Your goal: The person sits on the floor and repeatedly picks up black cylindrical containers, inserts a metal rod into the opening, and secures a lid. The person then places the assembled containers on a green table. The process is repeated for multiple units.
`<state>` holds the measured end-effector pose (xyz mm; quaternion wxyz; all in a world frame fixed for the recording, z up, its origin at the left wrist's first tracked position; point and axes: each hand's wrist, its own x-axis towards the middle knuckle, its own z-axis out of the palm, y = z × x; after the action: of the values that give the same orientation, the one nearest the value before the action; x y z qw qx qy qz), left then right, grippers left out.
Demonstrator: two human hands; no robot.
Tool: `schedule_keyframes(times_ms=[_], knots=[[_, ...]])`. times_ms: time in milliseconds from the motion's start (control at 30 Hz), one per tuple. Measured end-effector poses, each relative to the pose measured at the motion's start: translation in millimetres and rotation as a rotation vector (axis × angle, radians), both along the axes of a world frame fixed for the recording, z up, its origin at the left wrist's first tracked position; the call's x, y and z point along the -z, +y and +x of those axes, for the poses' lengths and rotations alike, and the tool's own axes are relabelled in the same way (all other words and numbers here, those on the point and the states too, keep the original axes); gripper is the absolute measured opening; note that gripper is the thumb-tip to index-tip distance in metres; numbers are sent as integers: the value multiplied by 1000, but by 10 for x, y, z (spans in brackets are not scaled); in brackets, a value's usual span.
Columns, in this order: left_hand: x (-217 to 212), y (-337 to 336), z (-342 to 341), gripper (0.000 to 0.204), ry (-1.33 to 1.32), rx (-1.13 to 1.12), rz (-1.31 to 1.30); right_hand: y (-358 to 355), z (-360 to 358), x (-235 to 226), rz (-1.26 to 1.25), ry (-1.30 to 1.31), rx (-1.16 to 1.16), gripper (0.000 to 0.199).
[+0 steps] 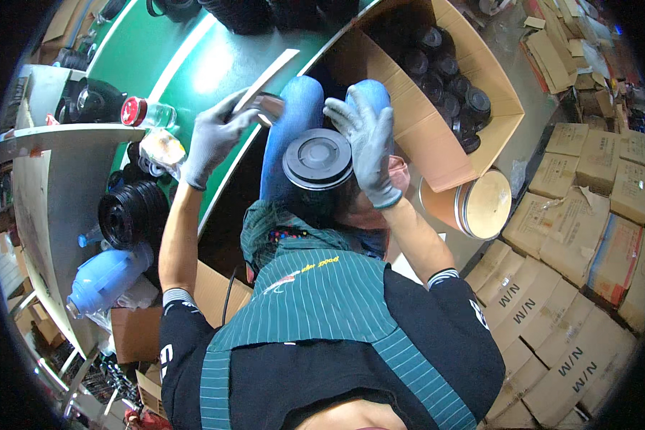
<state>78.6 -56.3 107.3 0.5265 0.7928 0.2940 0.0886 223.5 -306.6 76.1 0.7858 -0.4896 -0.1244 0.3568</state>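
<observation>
A round black part [318, 155] sits in the person's lap [274, 168]. At its ten o'clock, the left hand [217, 132] grips a pale strip [266, 77]; at three o'clock, the right hand [370, 147] is spread, grasping nothing. Lacking a firm hold, the part could tip if the lap shifts.

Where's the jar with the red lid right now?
In the head view's upper left, the red-lidded jar is by the white shelf edge, left of the person's gloved left hand and above a crumpled plastic bundle.
</observation>
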Motion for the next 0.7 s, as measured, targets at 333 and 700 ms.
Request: schedule_keyframes(times_ms=[333, 700], knots=[[-820, -1083, 67, 69, 219, 480, 471, -62, 415, -20, -6, 234, -230, 56], [-147, -827, 45, 38, -219, 60, 157, -368, 243, 77, 373, 42, -482, 39]])
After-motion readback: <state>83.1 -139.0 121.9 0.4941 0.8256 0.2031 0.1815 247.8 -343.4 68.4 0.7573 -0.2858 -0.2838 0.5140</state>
